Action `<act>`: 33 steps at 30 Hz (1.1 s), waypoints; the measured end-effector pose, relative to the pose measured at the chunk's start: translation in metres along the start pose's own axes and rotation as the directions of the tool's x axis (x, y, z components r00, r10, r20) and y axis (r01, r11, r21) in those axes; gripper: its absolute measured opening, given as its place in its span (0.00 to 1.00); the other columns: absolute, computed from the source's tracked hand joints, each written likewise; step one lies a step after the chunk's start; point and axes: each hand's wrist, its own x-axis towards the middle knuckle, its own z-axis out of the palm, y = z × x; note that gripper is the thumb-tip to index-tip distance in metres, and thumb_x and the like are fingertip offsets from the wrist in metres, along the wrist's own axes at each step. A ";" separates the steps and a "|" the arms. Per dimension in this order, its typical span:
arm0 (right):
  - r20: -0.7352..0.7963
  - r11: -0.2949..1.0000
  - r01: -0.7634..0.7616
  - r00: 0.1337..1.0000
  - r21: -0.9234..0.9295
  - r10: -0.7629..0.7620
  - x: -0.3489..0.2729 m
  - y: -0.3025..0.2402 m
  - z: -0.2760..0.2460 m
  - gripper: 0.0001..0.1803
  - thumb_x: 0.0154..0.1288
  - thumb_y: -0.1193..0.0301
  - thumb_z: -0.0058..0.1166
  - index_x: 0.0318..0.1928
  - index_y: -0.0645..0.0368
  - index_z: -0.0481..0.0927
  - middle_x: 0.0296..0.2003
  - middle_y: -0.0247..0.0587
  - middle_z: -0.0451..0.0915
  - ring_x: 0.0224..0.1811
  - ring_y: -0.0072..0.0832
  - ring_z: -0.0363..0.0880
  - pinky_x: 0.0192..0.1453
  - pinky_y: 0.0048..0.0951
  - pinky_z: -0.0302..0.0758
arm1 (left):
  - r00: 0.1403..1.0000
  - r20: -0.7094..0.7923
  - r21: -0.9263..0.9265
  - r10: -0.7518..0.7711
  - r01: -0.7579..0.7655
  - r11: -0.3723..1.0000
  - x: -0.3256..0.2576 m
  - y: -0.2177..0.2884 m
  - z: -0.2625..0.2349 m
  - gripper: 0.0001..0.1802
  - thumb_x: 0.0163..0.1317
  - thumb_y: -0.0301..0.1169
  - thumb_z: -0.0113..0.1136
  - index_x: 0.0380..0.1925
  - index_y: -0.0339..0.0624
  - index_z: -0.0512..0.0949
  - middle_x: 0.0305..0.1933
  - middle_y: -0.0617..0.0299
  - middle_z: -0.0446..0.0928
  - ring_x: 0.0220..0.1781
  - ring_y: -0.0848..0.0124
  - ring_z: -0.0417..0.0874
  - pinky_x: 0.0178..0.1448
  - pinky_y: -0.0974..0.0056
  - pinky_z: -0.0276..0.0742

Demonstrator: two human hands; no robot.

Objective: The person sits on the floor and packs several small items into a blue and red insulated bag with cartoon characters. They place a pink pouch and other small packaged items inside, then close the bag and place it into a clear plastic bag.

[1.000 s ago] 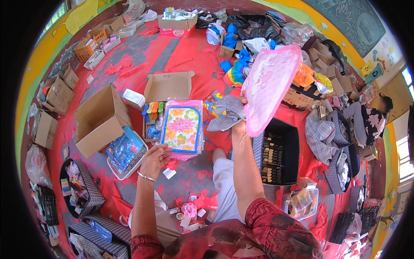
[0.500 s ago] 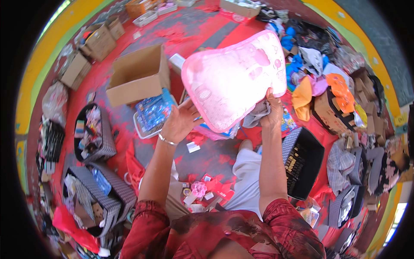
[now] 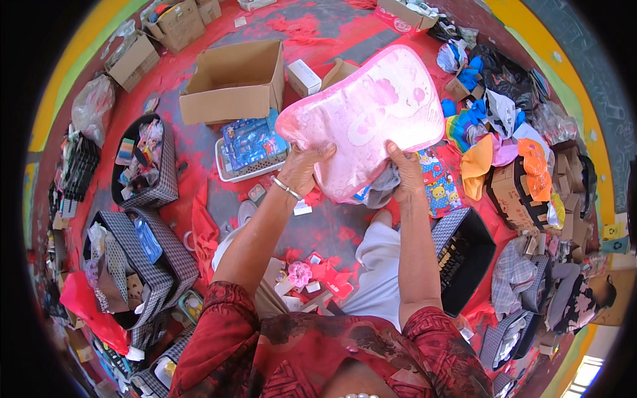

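A soft, flat pink pillow (image 3: 361,126) with a darker pink edge and a printed pattern is held up in front of me. My left hand (image 3: 305,169), with a silver bangle at the wrist, is closed on its lower left edge, thumb on top. At the lower right edge, my right hand (image 3: 405,171) grips it, the thumb showing on the front. A bunched grey cloth (image 3: 383,188) hangs just beside my right hand, below the pillow; I cannot tell whether the fingers also hold it. The pillow hides part of what lies behind it.
Beyond my left hand are a white basket (image 3: 229,174) with blue packages and an open cardboard box (image 3: 229,103). Checked fabric bins (image 3: 179,255) stand left, a black-lined bin (image 3: 471,265) right. A pink flower (image 3: 300,273) lies between my legs. Orange and coloured cloths (image 3: 478,162) pile at right.
My left hand, open and apart from the pillow before, has taken hold of its lower left edge. The pillow has tilted and sits slightly lower. The view has shifted.
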 end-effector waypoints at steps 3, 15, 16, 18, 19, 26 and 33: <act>0.053 0.991 -0.076 0.996 0.109 0.071 -0.004 0.006 0.007 0.25 0.45 0.73 0.67 0.46 0.60 0.75 0.41 0.36 0.77 0.43 0.28 0.75 0.50 0.30 0.72 | 1.000 0.011 0.038 0.017 -0.017 0.999 -0.001 0.001 0.000 0.27 0.50 0.20 0.61 0.53 0.42 0.66 0.51 0.60 0.73 0.55 0.64 0.72 0.60 0.57 0.68; -0.088 0.953 0.288 0.956 0.092 -0.281 0.005 -0.010 -0.012 0.20 0.46 0.77 0.65 0.44 0.62 0.76 0.40 0.37 0.78 0.40 0.25 0.76 0.48 0.27 0.72 | 0.999 0.001 0.057 -0.051 0.050 0.997 0.004 0.007 -0.003 0.43 0.53 0.28 0.62 0.64 0.41 0.47 0.65 0.56 0.56 0.63 0.66 0.62 0.64 0.61 0.60; -0.101 0.950 0.306 0.948 0.052 -0.300 0.007 -0.011 -0.014 0.20 0.47 0.77 0.64 0.43 0.62 0.76 0.39 0.36 0.78 0.40 0.24 0.76 0.47 0.26 0.72 | 0.996 -0.064 0.069 -0.058 0.062 0.996 0.003 0.009 -0.003 0.46 0.53 0.28 0.62 0.65 0.40 0.43 0.66 0.55 0.53 0.65 0.66 0.60 0.65 0.62 0.57; -0.136 0.951 0.308 0.941 -0.034 -0.309 0.008 -0.011 -0.012 0.19 0.48 0.76 0.64 0.43 0.63 0.76 0.39 0.35 0.78 0.39 0.23 0.75 0.46 0.25 0.71 | 0.982 -0.010 0.433 0.187 -0.164 0.886 0.002 0.011 0.004 0.55 0.46 0.29 0.67 0.66 0.41 0.37 0.69 0.50 0.45 0.67 0.62 0.56 0.67 0.61 0.54; -0.116 0.942 0.334 0.935 -0.041 -0.336 0.006 -0.010 -0.008 0.19 0.48 0.76 0.63 0.43 0.63 0.76 0.39 0.35 0.78 0.39 0.23 0.75 0.45 0.24 0.71 | 0.934 0.095 0.669 0.345 -0.316 0.672 0.001 0.010 0.009 0.57 0.43 0.29 0.69 0.66 0.42 0.38 0.69 0.49 0.45 0.67 0.61 0.55 0.67 0.60 0.53; 0.083 0.956 0.231 0.972 -0.179 -0.219 -0.023 0.025 0.037 0.13 0.53 0.73 0.59 0.38 0.67 0.77 0.34 0.35 0.78 0.33 0.20 0.74 0.39 0.23 0.70 | 0.940 0.294 0.924 0.170 -0.235 -0.302 -0.024 -0.019 0.038 0.61 0.29 0.24 0.69 0.65 0.38 0.43 0.68 0.43 0.42 0.70 0.47 0.45 0.69 0.54 0.47; 0.352 0.842 0.307 0.924 -0.444 -0.151 -0.017 0.022 0.022 0.15 0.54 0.69 0.58 0.38 0.67 0.77 0.28 0.37 0.78 0.28 0.20 0.75 0.32 0.21 0.71 | 0.916 0.360 0.834 0.180 -0.402 0.378 -0.005 -0.017 0.012 0.57 0.30 0.16 0.58 0.66 0.40 0.43 0.65 0.47 0.54 0.66 0.56 0.57 0.67 0.60 0.55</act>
